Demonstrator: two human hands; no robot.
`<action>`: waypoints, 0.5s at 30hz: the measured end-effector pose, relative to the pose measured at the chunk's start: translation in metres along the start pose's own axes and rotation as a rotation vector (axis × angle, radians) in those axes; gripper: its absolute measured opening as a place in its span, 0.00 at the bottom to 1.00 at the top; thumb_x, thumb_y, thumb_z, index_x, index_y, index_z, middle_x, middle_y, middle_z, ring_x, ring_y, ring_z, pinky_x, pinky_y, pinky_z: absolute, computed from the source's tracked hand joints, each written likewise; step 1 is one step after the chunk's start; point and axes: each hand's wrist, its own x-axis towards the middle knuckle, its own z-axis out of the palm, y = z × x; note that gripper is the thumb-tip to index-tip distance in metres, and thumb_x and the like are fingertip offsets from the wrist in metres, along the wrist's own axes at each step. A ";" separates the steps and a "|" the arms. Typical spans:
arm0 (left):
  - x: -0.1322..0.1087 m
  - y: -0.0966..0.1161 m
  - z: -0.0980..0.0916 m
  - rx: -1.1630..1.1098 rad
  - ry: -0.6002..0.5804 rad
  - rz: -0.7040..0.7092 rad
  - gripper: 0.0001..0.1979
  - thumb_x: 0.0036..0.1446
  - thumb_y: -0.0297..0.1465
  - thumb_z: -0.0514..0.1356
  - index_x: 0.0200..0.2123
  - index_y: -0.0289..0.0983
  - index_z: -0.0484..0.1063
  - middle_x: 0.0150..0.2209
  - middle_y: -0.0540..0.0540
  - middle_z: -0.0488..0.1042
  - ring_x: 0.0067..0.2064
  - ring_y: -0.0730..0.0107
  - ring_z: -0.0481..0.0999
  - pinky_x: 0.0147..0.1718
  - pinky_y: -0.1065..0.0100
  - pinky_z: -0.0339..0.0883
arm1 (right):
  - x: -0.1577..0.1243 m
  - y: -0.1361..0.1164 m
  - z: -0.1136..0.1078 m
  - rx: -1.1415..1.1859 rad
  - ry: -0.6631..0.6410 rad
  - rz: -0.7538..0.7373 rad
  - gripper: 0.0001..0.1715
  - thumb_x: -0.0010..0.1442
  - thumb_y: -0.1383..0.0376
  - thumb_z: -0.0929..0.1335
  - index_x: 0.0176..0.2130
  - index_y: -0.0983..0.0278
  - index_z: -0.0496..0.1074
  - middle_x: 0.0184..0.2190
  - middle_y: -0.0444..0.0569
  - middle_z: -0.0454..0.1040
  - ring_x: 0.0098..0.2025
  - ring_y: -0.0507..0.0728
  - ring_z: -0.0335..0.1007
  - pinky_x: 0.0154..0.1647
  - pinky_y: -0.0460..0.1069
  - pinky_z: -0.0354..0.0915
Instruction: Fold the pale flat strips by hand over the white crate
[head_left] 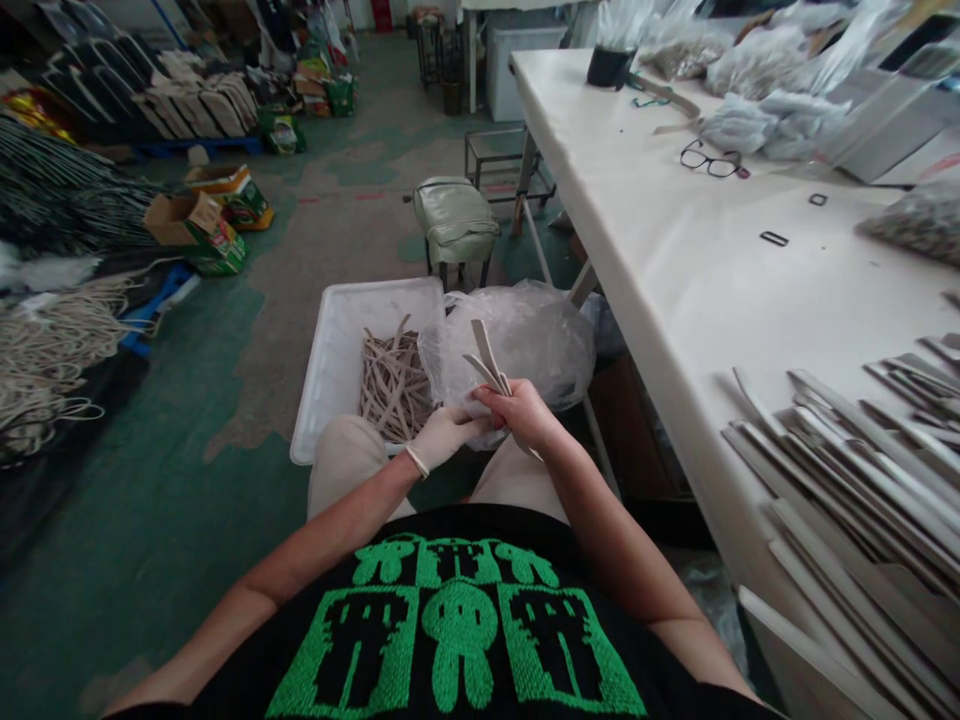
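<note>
My right hand (523, 412), bare, is closed around a few flat beige strips (487, 355). Their upper ends fan out above the fingers, and a lower end shows below the hand. Just beside it is my left hand (444, 436) in a pale glove, its fingers drawn together and pointing at the right hand; whatever they pinch, if anything, is hidden. Left of the hands, a white plastic bin (322, 370) holds a heap of similar narrow strips (394, 385). A clear plastic bag (536, 330) bulges behind my right hand, beside the bin.
A long white table (637, 220) runs along my right, bearing stacked strips (847, 490), eyeglasses (709, 160), small buckles (774, 238) and filled bags. Ahead stands a padded stool (456, 215). Open cartons (199, 230) and rope bundles (52, 350) lie on the left.
</note>
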 end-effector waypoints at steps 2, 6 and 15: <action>-0.002 -0.002 0.000 0.014 0.008 0.014 0.18 0.48 0.42 0.66 0.37 0.34 0.82 0.35 0.44 0.80 0.40 0.60 0.76 0.46 0.62 0.66 | 0.001 0.001 0.004 0.005 -0.003 0.004 0.24 0.48 0.50 0.71 0.32 0.70 0.75 0.13 0.40 0.59 0.17 0.48 0.52 0.17 0.44 0.50; -0.004 -0.009 0.004 0.079 0.007 0.003 0.20 0.50 0.43 0.65 0.41 0.34 0.81 0.37 0.43 0.81 0.42 0.57 0.76 0.49 0.60 0.65 | 0.004 0.003 0.007 0.040 0.020 0.040 0.25 0.47 0.49 0.72 0.31 0.70 0.74 0.13 0.38 0.57 0.16 0.48 0.52 0.17 0.44 0.52; -0.014 -0.010 -0.009 -0.442 0.066 -0.137 0.27 0.35 0.46 0.75 0.33 0.31 0.80 0.33 0.42 0.80 0.36 0.63 0.78 0.45 0.61 0.70 | -0.011 0.015 -0.004 0.003 -0.031 0.045 0.32 0.58 0.40 0.64 0.32 0.67 0.70 0.13 0.41 0.61 0.14 0.49 0.53 0.16 0.43 0.49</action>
